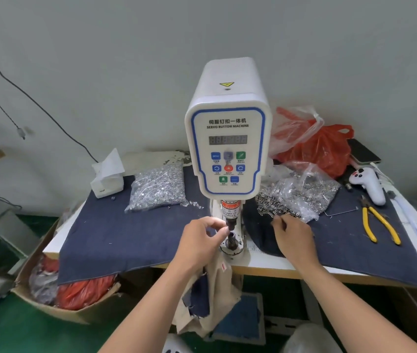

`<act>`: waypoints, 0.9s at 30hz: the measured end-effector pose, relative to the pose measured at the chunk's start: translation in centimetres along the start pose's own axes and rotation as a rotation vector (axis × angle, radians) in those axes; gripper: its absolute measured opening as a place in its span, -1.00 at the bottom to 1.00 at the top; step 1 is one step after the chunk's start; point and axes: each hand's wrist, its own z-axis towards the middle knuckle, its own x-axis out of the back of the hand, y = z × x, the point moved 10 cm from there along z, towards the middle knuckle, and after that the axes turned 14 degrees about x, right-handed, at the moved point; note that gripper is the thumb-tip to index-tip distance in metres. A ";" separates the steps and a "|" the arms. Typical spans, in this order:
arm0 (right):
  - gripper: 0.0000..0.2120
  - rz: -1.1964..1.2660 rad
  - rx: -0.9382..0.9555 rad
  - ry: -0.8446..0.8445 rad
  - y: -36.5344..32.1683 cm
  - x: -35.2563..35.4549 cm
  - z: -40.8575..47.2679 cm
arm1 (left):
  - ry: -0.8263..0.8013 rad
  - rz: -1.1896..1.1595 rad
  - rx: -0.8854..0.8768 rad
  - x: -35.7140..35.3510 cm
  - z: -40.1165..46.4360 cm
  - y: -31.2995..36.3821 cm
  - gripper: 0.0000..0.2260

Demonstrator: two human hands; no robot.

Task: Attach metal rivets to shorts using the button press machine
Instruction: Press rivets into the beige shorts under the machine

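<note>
- The white servo button machine [227, 146] stands on the surface [266, 262], its dark punch [231, 223] above the lower die [232, 238]; beige shorts [215, 296] hang off the surface edge below it.
- The left hand [202, 240] has its fingers curled, fingertips pinched at the punch; whether they hold a rivet cannot be told.
- The right hand [292, 236] pinches at the loose rivets [273, 205] spilled from a clear bag [304, 192], just right of the machine.

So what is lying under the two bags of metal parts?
Both the left bag and the right bag lie on dark blue denim cloth that covers the white table. The tabletop under the bags is hidden.
</note>
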 end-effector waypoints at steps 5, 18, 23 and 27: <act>-0.68 -0.001 0.031 0.011 0.1 0.0 0.0 | 0.006 0.056 -0.011 -0.2 -0.5 0.7 -0.86; -0.66 -0.003 0.062 0.029 0.4 -0.2 -0.1 | 0.041 0.239 -0.028 0.2 -0.9 2.2 -0.97; -0.65 -0.006 0.089 0.047 0.1 -0.1 0.0 | 0.070 0.333 -0.040 0.1 -0.7 2.9 -0.91; -0.65 -0.007 0.089 0.063 0.3 -0.1 0.0 | 0.060 0.345 -0.059 0.0 -0.5 2.9 -0.86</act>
